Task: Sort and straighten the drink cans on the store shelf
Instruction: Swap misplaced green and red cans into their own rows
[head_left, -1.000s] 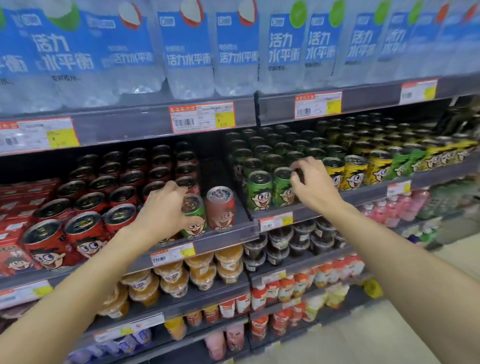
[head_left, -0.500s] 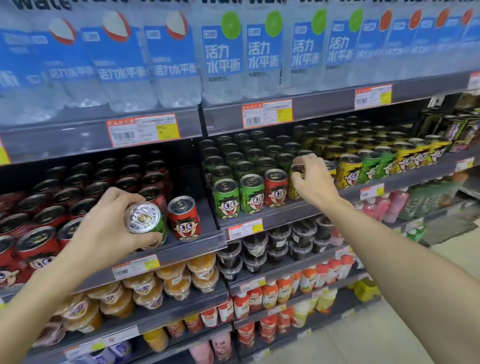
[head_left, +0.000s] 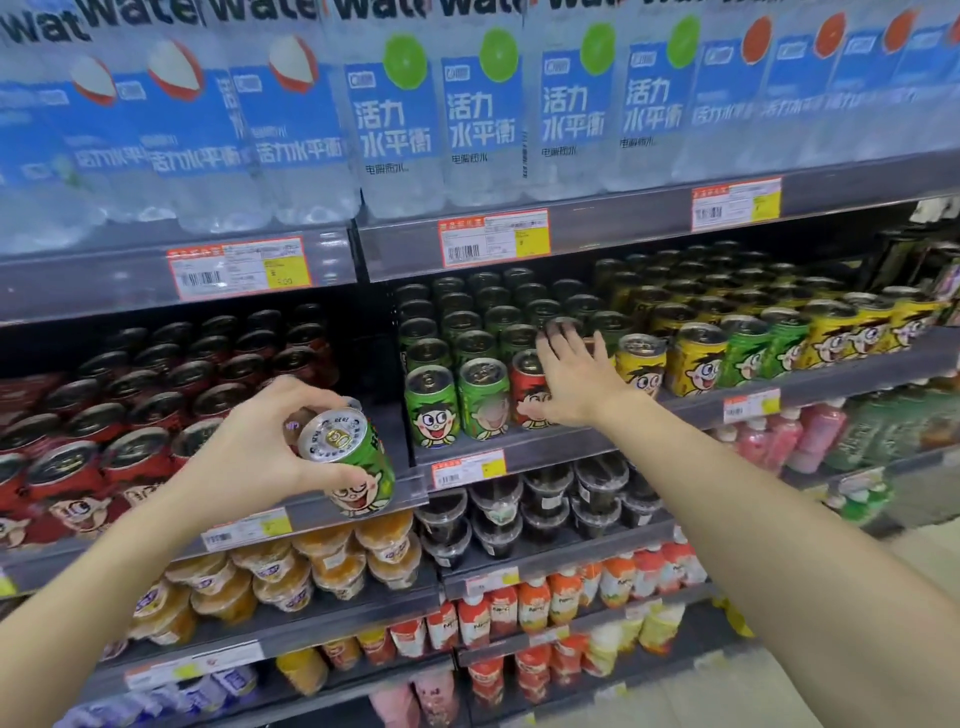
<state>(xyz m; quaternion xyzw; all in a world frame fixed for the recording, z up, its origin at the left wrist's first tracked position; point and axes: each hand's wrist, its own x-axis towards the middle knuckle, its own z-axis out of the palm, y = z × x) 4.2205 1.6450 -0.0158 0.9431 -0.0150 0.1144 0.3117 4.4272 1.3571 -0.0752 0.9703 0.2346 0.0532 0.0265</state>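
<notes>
Left hand (head_left: 254, 452) is now carrying the green can (head_left: 349, 460) clear of the red section: a second ago it was standing among the red cans (head_left: 78, 467) at the shelf front, half a second ago it was lifted, now it's tilted with its top toward the camera, fingers clamped round it, hanging in front of the shelf edge (head_left: 322, 512) between the two bays. Right hand (head_left: 574, 382) has come off the can it was gripping in the green/yellow rows and is now spread flat, fingers apart, holding nothing, palm against the stray red can (head_left: 527, 392) sitting in the front row just right of two green cans (head_left: 457, 402). My read: a swap is in progress, green heading to the green bay, red still to be pulled out, so sorting is partly done. Further right, some green cans (head_left: 769, 348) are still sitting between yellow cans (head_left: 696, 358) on both sides, so more mixing is left. Surface is a grey metal store shelf with price tags (head_left: 493, 236) on the lip, cans packed several deep. Above: big water bottles (head_left: 395, 119) with blue labels. Below: orange jelly cups (head_left: 322, 564), dark lidded cups (head_left: 545, 499), pouch drinks (head_left: 535, 603). A strip of pale floor is showing lower right.
</notes>
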